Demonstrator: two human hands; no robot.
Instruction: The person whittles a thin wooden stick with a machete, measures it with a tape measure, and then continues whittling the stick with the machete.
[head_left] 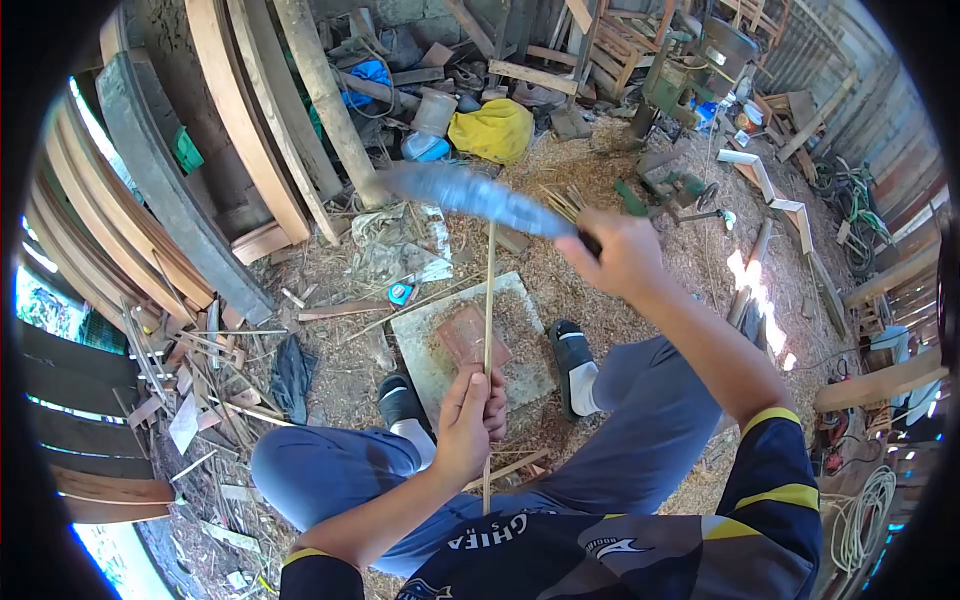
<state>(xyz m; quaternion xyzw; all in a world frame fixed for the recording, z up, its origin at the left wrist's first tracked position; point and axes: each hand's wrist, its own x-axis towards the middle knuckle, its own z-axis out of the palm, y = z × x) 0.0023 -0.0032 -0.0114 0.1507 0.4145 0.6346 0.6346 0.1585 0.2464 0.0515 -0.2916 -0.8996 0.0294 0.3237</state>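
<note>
My right hand (622,252) is wrapped round the dark handle of a machete (485,198). Its broad blade, smeared by motion, points left and crosses the top end of a thin wooden stick (490,300). The fingers of my left hand (468,415) are closed round that stick below its middle, with its lower end against my lap. Beneath the stick, a reddish flat block (458,335) lies on a pale square slab (415,325) between my sandalled feet.
A blue tape measure (400,293) lies by the slab's upper left corner. Curved wooden boards (190,210) lean at the left, above scattered offcuts (205,375). A yellow sack (492,130) and a green metal machine (672,92) stand at the back. Shavings cover the ground.
</note>
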